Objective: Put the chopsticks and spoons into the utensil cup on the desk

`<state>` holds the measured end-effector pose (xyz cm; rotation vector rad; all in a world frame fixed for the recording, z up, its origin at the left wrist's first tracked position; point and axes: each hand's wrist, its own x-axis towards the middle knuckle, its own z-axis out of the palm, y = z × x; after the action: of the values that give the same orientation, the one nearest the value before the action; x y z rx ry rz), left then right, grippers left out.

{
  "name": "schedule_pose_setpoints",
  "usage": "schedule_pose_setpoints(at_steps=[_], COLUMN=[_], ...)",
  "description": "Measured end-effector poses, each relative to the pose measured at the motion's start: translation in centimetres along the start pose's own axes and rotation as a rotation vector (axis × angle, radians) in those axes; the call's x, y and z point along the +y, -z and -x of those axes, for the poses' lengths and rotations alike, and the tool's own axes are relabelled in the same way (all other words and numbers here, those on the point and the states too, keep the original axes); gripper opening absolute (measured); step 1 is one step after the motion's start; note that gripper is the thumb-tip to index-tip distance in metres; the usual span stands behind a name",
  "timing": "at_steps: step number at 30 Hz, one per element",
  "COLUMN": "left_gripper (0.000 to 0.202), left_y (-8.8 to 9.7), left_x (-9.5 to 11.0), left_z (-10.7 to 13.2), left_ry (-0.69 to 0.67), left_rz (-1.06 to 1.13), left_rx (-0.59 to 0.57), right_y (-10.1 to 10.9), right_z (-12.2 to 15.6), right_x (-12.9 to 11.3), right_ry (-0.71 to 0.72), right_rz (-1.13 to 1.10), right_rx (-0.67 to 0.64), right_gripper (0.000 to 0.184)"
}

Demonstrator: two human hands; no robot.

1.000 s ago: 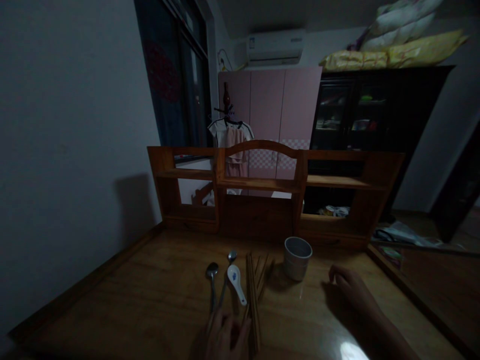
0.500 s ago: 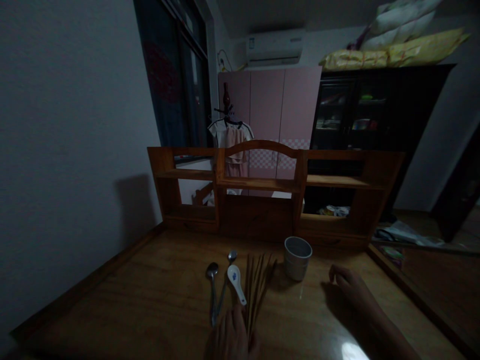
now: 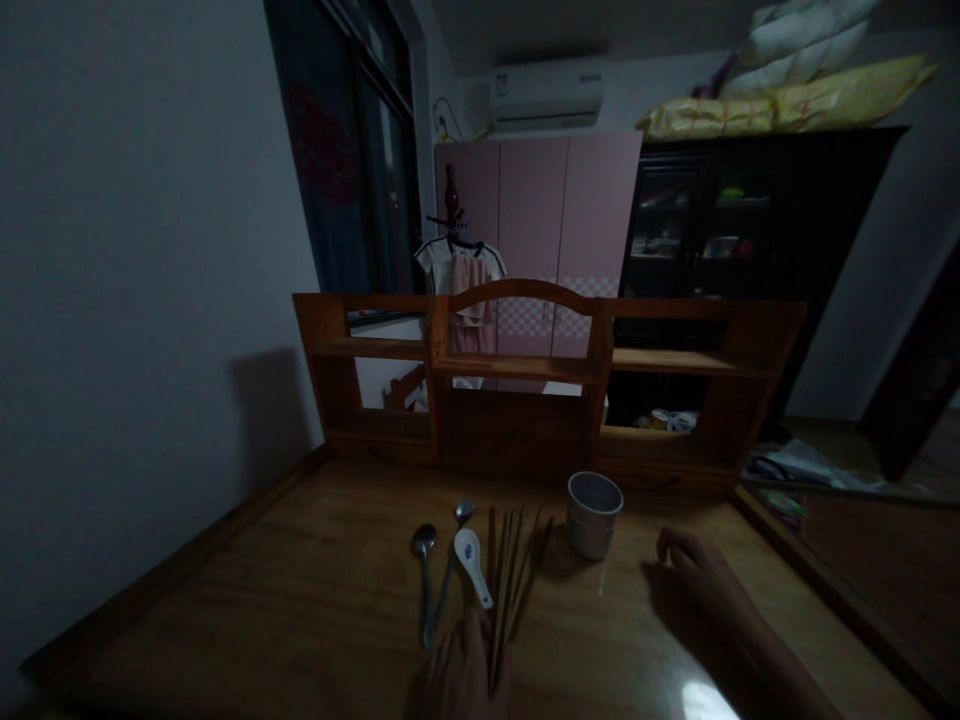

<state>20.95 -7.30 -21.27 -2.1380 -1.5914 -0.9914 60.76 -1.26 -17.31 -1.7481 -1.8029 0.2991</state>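
My left hand [image 3: 463,672] is closed round the near ends of a bundle of several wooden chopsticks [image 3: 511,570], which fan out away from me over the wooden table [image 3: 315,600]. Just left of the chopsticks lie a white ceramic spoon [image 3: 472,565] and two metal spoons [image 3: 425,570]. A grey cup [image 3: 593,514] stands upright to the right of the chopsticks. My right hand [image 3: 701,578] rests on the table right of the cup, fingers loosely curled, holding nothing.
A low wooden shelf unit [image 3: 525,380] runs along the table's far edge. A raised wooden lip borders the table at left and right. Beyond stand a pink wardrobe [image 3: 540,220], a dark cabinet [image 3: 735,230] and hanging clothes.
My left hand has closed on the chopsticks' near ends and gathered them; their far tips now fan out. My right hand has stayed put.
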Motion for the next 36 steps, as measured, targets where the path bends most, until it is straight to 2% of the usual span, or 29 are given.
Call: schedule_pose_setpoints(at_steps=[8,14,18,22,29,36], left_gripper=[0.012,0.009,0.007,0.007,0.007,0.008], left_y=[-0.1,0.1,0.8,0.9,0.4,1.4], left_x=[0.5,0.3,0.3,0.5,0.2,0.5], left_z=[0.2,0.2,-0.4,-0.6,-0.3,-0.7], left_ry=[0.102,0.066,0.049,0.087,0.070,0.050], left_rz=[0.045,0.061,0.112,0.130,0.143,0.125], left_rx=[-0.121,-0.088,-0.120,-0.123,-0.112,-0.174], right_y=[0.1,0.1,0.4,0.6,0.1,0.5], right_z=[0.4,0.1,0.4,0.7,0.5,0.9], right_x=[-0.7,-0.5,-1.5,-2.3,-1.4,-2.5], right_ry=[-0.021,-0.048,-0.043,-0.073,-0.019,-0.058], right_rz=[0.003,-0.005,-0.016,-0.013,-0.013,-0.015], right_rx=[0.009,-0.015,-0.002,0.003,0.005,0.021], right_gripper=[0.026,0.025,0.024,0.025,0.025,0.024])
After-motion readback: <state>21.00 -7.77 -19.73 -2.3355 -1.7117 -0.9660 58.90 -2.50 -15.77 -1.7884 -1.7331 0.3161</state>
